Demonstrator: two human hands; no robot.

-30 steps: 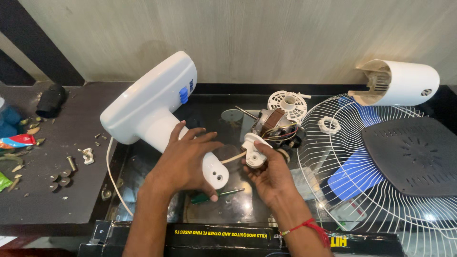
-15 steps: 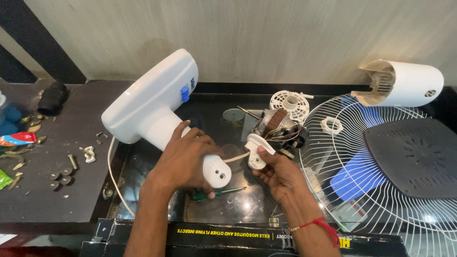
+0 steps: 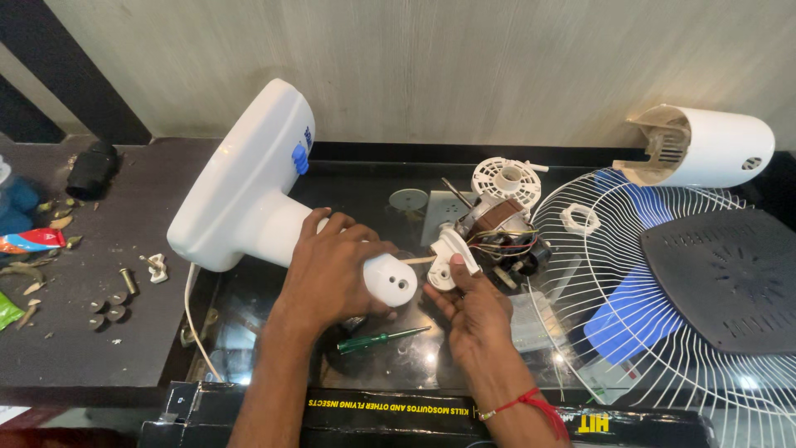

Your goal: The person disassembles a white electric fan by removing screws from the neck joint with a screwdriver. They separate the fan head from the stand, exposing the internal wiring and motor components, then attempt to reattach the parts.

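My left hand grips the round neck of a white fan stand, whose wide base tilts up toward the wall. My right hand holds a small white plastic bracket just right of the neck's end. Thin wires run from that bracket to the bare fan motor with its copper winding and white cap. A green-handled screwdriver lies on the glass below both hands.
A white wire fan guard with a blue blade under it lies at the right, with a dark grey round cover on top. A white motor housing rests by the wall. Loose screws and washers lie at the left. A black carton lines the near edge.
My right hand has turned the white bracket and brought it closer to the end of the stand's neck. My left hand keeps its hold on the neck.
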